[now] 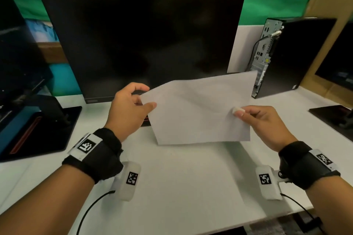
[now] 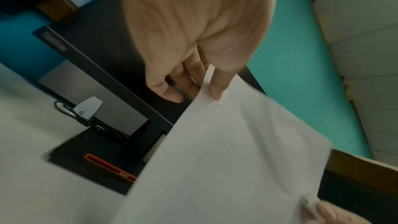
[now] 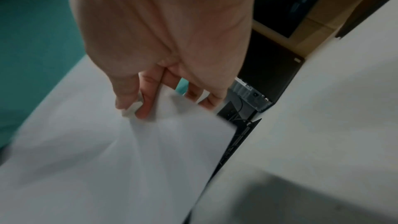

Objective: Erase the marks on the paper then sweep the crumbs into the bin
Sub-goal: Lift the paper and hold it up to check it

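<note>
A white sheet of paper (image 1: 198,110) is held tilted in the air above the white desk (image 1: 181,177), in front of the monitor. My left hand (image 1: 131,105) pinches its left corner between thumb and fingers; the same pinch shows in the left wrist view, where the paper (image 2: 226,159) fills the lower right under the left hand (image 2: 206,89). My right hand (image 1: 261,120) holds the sheet's right edge and pinches a small white eraser (image 1: 237,110) against it. In the right wrist view the eraser (image 3: 132,109) sits between thumb and forefinger of the right hand (image 3: 150,105) on the paper (image 3: 107,159). No marks show on the visible side.
A dark monitor (image 1: 145,44) stands right behind the paper, its base (image 2: 90,163) on the desk. A black computer tower (image 1: 286,55) stands at the right, a second screen and stand (image 1: 28,101) at the left. No bin is in view.
</note>
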{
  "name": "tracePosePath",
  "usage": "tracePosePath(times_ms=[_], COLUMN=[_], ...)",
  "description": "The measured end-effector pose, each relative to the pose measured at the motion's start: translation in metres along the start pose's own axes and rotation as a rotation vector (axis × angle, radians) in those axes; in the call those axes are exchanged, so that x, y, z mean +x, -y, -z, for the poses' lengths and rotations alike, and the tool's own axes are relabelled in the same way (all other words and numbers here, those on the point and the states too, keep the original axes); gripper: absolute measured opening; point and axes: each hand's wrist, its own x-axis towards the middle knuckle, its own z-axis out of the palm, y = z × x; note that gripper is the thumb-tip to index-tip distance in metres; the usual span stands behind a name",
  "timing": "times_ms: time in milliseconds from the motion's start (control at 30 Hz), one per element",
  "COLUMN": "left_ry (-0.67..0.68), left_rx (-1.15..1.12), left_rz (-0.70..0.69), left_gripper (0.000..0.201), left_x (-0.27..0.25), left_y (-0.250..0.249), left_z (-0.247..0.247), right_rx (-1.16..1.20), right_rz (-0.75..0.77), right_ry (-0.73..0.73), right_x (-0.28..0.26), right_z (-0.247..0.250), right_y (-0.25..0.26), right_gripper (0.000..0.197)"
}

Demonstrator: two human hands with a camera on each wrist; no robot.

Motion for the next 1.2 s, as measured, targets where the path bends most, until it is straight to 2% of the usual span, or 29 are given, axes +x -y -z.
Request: tracePosePath(times_ms=[200, 433, 533, 667, 733, 767, 833, 900, 1000, 1133, 1200], left_ry=[-0.035, -0.063, -0.075, 0.069, 0.15, 0.168, 0.162, 0.159, 0.157, 0.152, 0.062], left_rx=[-0.098, -0.16, -0.163, -0.209, -0.153, -0.13, -0.125, -0.184, -0.241, -0.284, -0.199], left_rz=[-0.055, -0.085, -0.093, 0.026, 0.107, 0.132, 0.165, 0.199, 0.245, 0.319, 0.329], left_gripper=[0.034, 0.035, 0.034, 0.044, 0.041, 0.033, 0.017, 0.015, 0.026, 0.079, 0.086], left_x=[0.001, 0.003, 0.002, -0.002, -0.006, -0.007, -0.01, -0.011, -0.012, -0.016, -0.019], left_y=[-0.008, -0.009, -0.009, 0.001, 0.013, 0.018, 0.027, 0.031, 0.033, 0.032, 0.031], left_z=[-0.001, 0.006, 0.009, 0.007, 0.003, 0.0, -0.004, -0.006, -0.009, -0.023, -0.032], right_rx=[0.036, 0.132, 0.177, 0.56, 0.585, 0.58, 0.56, 0.552, 0.608, 0.571, 0.585], right_rz=[0.03, 0.065, 0.042, -0.031, -0.035, -0.039, -0.051, -0.064, -0.076, -0.088, -0.093], right_ry=[0.009, -0.003, 0.051, -0.036, -0.021, -0.018, -0.02, -0.026, -0.067, -0.044, -0.075], right_x=[0.003, 0.013, 0.015, 0.019, 0.019, 0.019, 0.017, 0.015, 0.012, 0.008, 0.007], right_z=[0.006, 0.005, -0.001, -0.004, -0.007, -0.009, -0.011, -0.01, -0.01, -0.019, -0.021], right_y=[0.004, 0.007, 0.009, 0.011, 0.011, 0.01, 0.009, 0.006, 0.002, 0.001, 0.002], right_gripper=[0.024, 0.029, 0.031, 0.024, 0.021, 0.021, 0.021, 0.02, 0.017, 0.02, 0.017])
